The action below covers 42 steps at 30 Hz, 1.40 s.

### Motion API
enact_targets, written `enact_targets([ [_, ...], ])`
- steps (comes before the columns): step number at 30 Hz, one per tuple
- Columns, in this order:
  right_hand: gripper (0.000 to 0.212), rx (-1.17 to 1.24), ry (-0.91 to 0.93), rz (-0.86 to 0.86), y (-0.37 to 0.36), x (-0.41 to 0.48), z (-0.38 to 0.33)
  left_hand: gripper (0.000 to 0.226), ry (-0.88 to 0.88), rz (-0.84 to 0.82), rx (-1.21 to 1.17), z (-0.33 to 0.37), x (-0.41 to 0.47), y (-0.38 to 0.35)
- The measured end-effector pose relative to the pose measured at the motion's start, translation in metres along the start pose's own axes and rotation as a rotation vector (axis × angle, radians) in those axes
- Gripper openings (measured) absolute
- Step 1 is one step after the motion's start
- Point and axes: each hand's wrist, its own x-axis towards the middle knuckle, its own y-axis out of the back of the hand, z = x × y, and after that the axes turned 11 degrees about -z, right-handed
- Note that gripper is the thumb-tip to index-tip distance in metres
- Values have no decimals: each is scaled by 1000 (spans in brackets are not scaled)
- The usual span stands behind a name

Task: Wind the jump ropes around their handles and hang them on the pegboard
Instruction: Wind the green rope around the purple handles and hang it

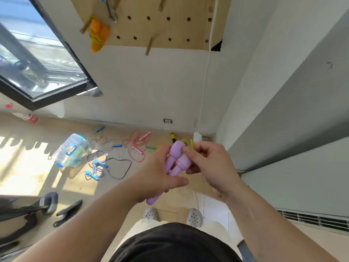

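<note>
So the two purple handles [177,163] are up in the air, side by side, over the floor [37,176] and nowhere near the pegboard [170,29] yet. The left hand [156,174] is wrapped round their lower halves with the thumb lying across the front. The right hand [207,165] is pinching the fat top ends with its fingertips. My guess is they're squeezed together like that so the cord gets one solid core to wind onto instead of two handles flopping apart. Can't really make out the cord itself. There's a thin pale line [197,202] dropping between the feet that might be it, hard to say. Winding doesn't look started to me. On the pegboard, an orange bundle [98,35] hangs off a peg near the left edge, and a bare wooden peg [148,47] sticks out at the bottom edge, which seems like an obvious free spot. Plenty left to do though: a pink rope [136,146] and a blue-handled rope [98,167] lie loose along the floor's far edge by the wall, beside a clear plastic box [73,150].
</note>
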Motion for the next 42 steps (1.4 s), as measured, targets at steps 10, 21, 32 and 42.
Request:
enact_targets([
  [10, 60, -358, 108, -354, 56, -18, -1, 56, -214, -106, 457, 38, 3, 2],
  [21, 42, -230, 256, -183, 48, -34, -42, 21, -336, 232, 404, 33, 32, -17],
  [32, 41, -553, 249, -158, 42, -36, -11, 38, -212, 263, -1152, 84, 28, -39],
  [42, 29, -848, 327, -181, 30, -51, -11, 19, -243, 259, -1053, 80, 24, -46],
])
